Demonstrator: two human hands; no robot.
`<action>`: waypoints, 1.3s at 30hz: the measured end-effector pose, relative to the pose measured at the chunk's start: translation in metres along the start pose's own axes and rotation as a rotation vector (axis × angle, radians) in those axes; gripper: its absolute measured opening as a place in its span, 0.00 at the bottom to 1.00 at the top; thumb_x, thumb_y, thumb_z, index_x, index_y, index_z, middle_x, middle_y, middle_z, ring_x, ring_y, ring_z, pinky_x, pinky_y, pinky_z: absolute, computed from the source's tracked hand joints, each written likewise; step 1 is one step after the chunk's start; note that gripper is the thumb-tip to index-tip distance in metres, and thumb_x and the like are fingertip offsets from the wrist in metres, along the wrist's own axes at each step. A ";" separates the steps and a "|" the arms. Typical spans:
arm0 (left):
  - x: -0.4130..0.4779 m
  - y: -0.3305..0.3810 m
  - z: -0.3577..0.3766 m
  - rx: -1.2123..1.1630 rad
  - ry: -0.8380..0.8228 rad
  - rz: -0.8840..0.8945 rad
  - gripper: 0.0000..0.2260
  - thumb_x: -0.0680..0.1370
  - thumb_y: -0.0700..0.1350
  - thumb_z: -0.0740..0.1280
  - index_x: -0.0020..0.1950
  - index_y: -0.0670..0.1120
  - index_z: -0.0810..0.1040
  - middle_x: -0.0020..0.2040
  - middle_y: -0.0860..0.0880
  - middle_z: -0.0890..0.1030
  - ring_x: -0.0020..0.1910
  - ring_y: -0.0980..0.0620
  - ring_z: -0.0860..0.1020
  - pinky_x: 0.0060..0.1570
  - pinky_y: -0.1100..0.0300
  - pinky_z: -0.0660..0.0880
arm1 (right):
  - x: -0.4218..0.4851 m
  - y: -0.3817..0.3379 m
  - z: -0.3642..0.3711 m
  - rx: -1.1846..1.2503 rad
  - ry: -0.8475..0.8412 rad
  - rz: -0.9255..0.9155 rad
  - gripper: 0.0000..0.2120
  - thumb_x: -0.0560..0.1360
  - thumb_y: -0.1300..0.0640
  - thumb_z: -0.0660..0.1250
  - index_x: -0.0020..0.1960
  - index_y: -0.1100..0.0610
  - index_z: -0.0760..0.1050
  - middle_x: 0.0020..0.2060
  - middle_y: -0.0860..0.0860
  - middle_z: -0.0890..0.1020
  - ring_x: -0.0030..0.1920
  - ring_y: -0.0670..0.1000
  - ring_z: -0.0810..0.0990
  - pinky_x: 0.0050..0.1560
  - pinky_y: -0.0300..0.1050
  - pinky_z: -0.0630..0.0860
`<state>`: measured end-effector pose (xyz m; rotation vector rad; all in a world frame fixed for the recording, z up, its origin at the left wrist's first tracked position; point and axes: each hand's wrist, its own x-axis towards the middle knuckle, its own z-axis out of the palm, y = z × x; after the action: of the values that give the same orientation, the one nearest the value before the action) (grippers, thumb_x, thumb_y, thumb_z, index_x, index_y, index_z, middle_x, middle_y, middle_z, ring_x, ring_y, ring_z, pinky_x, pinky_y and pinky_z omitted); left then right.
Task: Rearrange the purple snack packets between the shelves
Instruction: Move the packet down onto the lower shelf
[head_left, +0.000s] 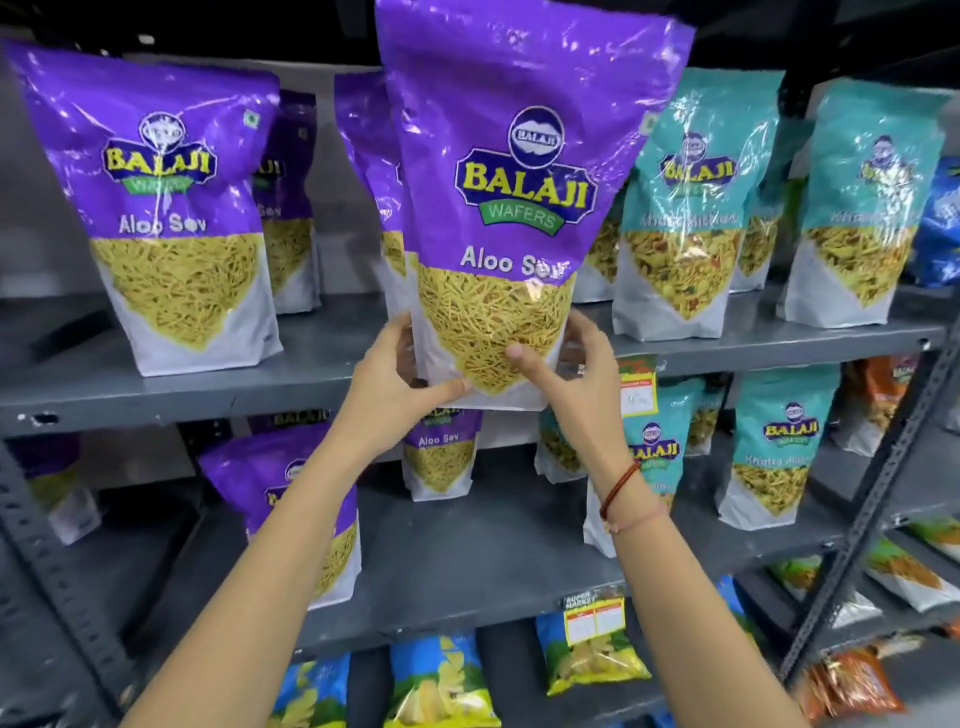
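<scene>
A large purple Aloo Sev packet (519, 171) is held upright in front of the upper shelf (156, 395), its base just above the shelf's front edge. My left hand (400, 374) grips its lower left corner and my right hand (576, 364) grips its lower right corner. Another purple packet (156, 208) stands on the upper shelf at the left, with more purple packets (291, 197) behind it. On the lower shelf (467, 545) stand a purple packet (291, 499) partly hidden by my left forearm and a smaller-looking one (441, 457) further back.
Teal Balaji packets (691, 208) fill the right of the upper shelf, and more teal ones (774, 447) stand on the lower shelf. Blue-and-yellow chip bags (441, 680) lie on the bottom shelf. A grey slotted upright (878, 483) frames the rack at right.
</scene>
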<state>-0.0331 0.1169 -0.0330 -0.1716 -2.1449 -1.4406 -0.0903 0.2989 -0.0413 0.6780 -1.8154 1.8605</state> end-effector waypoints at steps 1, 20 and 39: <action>-0.010 -0.001 -0.001 -0.014 0.002 0.018 0.40 0.59 0.52 0.79 0.68 0.51 0.66 0.62 0.53 0.78 0.60 0.56 0.78 0.59 0.56 0.75 | -0.010 0.002 0.001 0.028 0.020 -0.005 0.30 0.61 0.44 0.76 0.60 0.49 0.74 0.54 0.49 0.77 0.49 0.36 0.77 0.44 0.31 0.74; -0.131 -0.161 0.007 0.189 0.015 -0.281 0.37 0.53 0.64 0.77 0.59 0.64 0.67 0.56 0.59 0.79 0.58 0.60 0.77 0.59 0.57 0.76 | -0.147 0.151 0.017 -0.062 -0.287 0.300 0.35 0.61 0.48 0.78 0.63 0.55 0.69 0.56 0.53 0.76 0.50 0.30 0.74 0.42 0.28 0.75; -0.109 -0.270 0.043 0.418 0.039 -0.613 0.29 0.65 0.47 0.78 0.60 0.44 0.68 0.55 0.40 0.82 0.51 0.42 0.81 0.51 0.42 0.78 | -0.101 0.240 0.056 -0.407 -0.685 0.514 0.35 0.68 0.54 0.76 0.69 0.58 0.63 0.62 0.59 0.79 0.63 0.61 0.76 0.59 0.47 0.72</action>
<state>-0.0635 0.0628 -0.3211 0.7160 -2.5267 -1.2229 -0.1609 0.2375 -0.2911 0.8063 -2.9385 1.5360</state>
